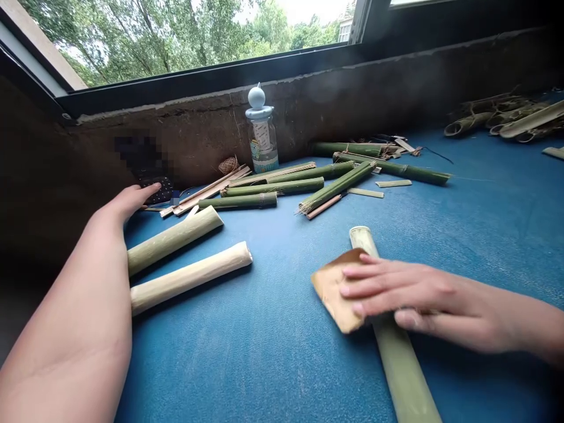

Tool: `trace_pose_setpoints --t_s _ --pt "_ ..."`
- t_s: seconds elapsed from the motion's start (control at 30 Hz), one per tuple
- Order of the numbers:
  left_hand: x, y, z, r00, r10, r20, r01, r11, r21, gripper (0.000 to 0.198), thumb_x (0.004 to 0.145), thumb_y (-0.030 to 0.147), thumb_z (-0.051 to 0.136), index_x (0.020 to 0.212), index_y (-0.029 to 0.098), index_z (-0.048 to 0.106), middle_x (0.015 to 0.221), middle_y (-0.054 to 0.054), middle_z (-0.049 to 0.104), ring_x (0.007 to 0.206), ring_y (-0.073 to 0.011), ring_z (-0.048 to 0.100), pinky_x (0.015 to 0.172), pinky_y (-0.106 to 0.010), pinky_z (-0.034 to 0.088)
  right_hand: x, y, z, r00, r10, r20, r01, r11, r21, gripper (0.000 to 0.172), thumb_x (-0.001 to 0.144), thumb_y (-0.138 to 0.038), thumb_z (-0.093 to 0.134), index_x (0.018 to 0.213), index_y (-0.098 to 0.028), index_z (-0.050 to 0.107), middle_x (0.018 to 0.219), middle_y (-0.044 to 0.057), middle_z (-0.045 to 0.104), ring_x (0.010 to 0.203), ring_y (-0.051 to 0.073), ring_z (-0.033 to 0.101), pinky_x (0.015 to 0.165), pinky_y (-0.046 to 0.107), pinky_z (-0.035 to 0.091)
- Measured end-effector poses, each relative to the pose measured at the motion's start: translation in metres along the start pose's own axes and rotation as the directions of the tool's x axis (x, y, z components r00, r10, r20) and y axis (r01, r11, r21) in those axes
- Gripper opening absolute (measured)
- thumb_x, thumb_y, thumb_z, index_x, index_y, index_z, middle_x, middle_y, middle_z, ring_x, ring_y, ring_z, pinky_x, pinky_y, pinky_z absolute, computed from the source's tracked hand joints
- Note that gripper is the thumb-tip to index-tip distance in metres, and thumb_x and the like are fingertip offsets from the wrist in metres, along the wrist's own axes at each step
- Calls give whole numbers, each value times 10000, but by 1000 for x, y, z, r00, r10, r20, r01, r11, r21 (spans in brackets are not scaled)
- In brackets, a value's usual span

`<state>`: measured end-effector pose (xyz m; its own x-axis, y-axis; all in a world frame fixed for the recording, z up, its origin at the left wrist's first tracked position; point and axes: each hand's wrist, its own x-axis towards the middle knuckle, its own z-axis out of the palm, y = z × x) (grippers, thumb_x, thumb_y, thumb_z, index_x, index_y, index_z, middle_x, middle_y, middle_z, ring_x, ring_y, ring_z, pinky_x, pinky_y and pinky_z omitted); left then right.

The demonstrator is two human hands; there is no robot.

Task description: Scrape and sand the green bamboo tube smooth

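My right hand (pixel 405 294) lies over a piece of sandpaper (pixel 332 294), fingers stretched and pressing it against a pale green bamboo tube (pixel 408 370). That tube runs from the near edge of the view away from me. Far to the left, my left hand (pixel 126 202) is at a dark object with white dots (pixel 159 189) by the wall. Its thumb lies across that object; the other fingers are mostly hidden, and part of the object is blurred out. Beside my left forearm lie a greenish bamboo tube (pixel 176 239) and a paler, scraped bamboo tube (pixel 194 276).
Several green bamboo pieces (pixel 277 187) and thin strips lie across the back of the blue table (pixel 273 352). A clear bottle with a light blue lid (pixel 263 138) stands by the wall near a ball of twine (pixel 228 165). Split bamboo (pixel 520 120) is piled at the back right.
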<state>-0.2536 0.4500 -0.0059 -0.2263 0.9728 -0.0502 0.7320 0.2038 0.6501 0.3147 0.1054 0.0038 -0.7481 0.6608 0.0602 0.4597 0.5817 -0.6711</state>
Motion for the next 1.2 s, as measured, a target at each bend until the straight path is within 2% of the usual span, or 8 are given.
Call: trace_pose_setpoints --t_s 0.1,0.27,0.37,0.43,0.57,0.73,0.9,1.2 --pt "-4 3 0 1000 2 -4 -2 999 -38 342 981 399 629 1201 136 628 1192 -106 641 1031 -232 649 891 -436 559 -1 8 -4 990 85 -114 -97 990 -101 442 1000 -307 502 1432 -382 552 1516 17 522 1513 303 292 1209 632 222" --pt "-10 7 2 1000 3 10 -3 997 -72 296 968 319 656 1199 136 633 1210 -103 636 1056 -236 643 903 -441 559 -1 1 -4 999 5 44 -5 1000 -5 408 993 -305 520 1387 -366 607 1439 17 601 1449 274 426 1221 560 279" --pt "-11 7 2 1000 6 13 -5 997 -75 281 967 307 658 1187 134 636 1197 -100 639 1041 -230 646 888 -428 566 -2 -2 -7 989 113 -94 -118 992 -49 396 1005 -335 499 1385 -369 607 1453 11 587 1467 285 393 1220 583 273" --pt "-11 7 2 1000 -2 10 3 998 -65 267 967 304 658 1170 131 638 1170 -95 646 1013 -221 652 867 -414 572 -2 -4 -9 979 174 -104 -185 977 -109 398 1001 -353 511 1387 -398 597 1482 -13 556 1499 294 325 1215 606 271" --pt "-15 7 0 1000 -3 3 4 999 -35 266 960 303 668 1161 131 638 1150 -90 648 989 -216 655 847 -403 576 -2 -7 -11 995 37 93 -32 998 -53 406 985 -313 536 1377 -379 614 1432 4 604 1443 283 435 1223 564 289" --pt "-19 5 -1 1000 19 7 -19 1000 -17 263 960 295 669 1162 130 639 1158 -92 648 992 -216 655 850 -404 577 -4 0 -11 977 191 -92 -200 974 -104 390 1005 -373 501 1380 -402 605 1470 -14 568 1500 304 325 1221 600 263" --pt "-19 4 -2 999 29 22 -29 999 -14 286 957 297 673 1189 134 635 1186 -97 640 1017 -225 651 867 -419 574 -2 -7 -8 994 74 83 -75 997 1 428 966 -297 570 1378 -407 608 1419 -4 616 1452 299 412 1227 574 272" --pt "-20 7 -1 1000 14 20 -14 1000 -10 272 964 301 663 1176 132 638 1176 -96 644 1016 -223 652 871 -418 571 -8 6 -18 990 143 -4 -143 989 -25 392 980 -321 542 1353 -399 634 1454 -3 584 1469 310 374 1234 551 205"
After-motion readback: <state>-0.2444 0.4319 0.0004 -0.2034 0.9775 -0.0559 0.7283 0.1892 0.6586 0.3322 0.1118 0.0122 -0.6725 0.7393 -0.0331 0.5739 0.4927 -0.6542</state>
